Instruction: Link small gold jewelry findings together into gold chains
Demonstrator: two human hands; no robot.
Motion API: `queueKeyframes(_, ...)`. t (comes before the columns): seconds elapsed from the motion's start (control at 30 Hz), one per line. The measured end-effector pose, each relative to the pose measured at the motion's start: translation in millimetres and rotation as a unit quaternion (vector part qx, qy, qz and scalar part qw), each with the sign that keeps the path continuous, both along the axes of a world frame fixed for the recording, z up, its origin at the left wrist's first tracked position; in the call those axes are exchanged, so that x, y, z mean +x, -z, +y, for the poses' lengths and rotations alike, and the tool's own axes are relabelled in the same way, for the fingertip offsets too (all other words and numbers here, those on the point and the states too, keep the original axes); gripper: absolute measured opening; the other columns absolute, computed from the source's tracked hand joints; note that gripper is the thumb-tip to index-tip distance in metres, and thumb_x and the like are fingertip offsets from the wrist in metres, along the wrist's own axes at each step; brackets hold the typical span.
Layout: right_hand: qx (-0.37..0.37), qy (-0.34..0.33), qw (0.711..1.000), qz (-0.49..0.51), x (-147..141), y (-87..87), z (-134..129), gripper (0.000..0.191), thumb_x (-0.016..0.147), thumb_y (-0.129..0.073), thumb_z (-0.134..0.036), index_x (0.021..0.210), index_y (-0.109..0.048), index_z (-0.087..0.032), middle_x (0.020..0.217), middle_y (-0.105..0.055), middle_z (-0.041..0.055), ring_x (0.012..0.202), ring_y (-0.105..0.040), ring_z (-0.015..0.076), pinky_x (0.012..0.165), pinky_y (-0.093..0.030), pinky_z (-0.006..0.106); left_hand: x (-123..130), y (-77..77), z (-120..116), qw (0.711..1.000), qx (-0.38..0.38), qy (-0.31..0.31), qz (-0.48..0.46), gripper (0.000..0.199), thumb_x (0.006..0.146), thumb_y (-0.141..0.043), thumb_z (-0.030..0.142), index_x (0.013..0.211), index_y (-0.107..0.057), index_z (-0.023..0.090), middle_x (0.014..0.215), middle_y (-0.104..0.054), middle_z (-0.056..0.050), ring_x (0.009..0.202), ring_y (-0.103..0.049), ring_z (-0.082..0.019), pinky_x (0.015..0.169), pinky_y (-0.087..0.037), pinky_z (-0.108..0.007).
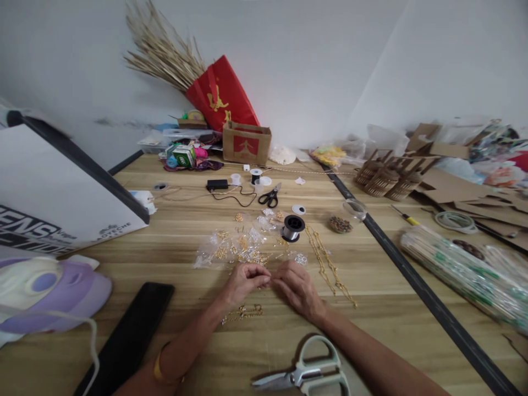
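Note:
My left hand (pixel 248 280) and my right hand (pixel 295 284) meet at the fingertips over the table, both pinched closed. Whatever sits between the fingertips is too small to make out. Just in front of my left wrist lies a short gold chain with beads (pixel 243 313). Beyond my hands, small plastic bags (pixel 212 250) hold gold and silver beads and findings, some spilling out. A spool of clear thread (pixel 293 226) stands behind my right hand. A long gold chain (pixel 325 258) stretches to its right. Large pale-handled scissors (pixel 313 368) rest close to me, between my forearms.
Black scissors (pixel 270 195), a small black box with a cable (pixel 217 185) and thread reels (pixel 256 175) lie farther back. A jar of beads (pixel 341 223) lies at right, near bagged sticks (pixel 462 275). A black phone (pixel 132 330) and a purple-white appliance (pixel 70 291) are at left.

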State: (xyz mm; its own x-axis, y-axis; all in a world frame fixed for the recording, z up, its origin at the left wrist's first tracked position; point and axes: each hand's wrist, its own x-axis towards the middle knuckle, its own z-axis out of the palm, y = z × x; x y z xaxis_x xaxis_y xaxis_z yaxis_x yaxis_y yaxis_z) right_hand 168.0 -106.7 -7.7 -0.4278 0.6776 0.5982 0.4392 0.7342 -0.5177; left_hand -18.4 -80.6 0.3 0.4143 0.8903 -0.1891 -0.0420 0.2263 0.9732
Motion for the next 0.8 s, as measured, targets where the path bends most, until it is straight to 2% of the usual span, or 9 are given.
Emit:
queueKeyframes(0.57, 0.071, 0.018, 0.997, -0.036, 0.8, 2.2, -0.3, 0.013, 0.091, -0.047, -0.014, 0.095, -0.058, -0.018, 0.084, -0.059, 0.007, 0.078, -0.051, 0.0191, 0.076, -0.044, 0.038, -0.3, 2.4, 1.9, 0.999, -0.029, 0.0, -0.023, 0.031, 0.054, -0.082, 0.034, 0.07, -0.069, 0.011, 0.059, -0.066, -0.002, 0.056, -0.058, -0.012, 0.062, -0.048, -0.027)
queueKeyframes(0.8, 0.078, 0.017, 0.996, -0.044, -0.7, -0.8, -1.1, 0.013, 0.091, -0.047, -0.013, 0.097, -0.057, -0.018, 0.082, -0.062, 0.0068, 0.077, -0.053, 0.0191, 0.076, -0.044, 0.038, -0.1, 3.9, 1.3, 0.999, -0.027, -0.001, -0.022, 0.028, 0.056, -0.08, 0.033, 0.07, -0.07, 0.012, 0.06, -0.067, -0.002, 0.058, -0.059, -0.013, 0.062, -0.048, -0.027)
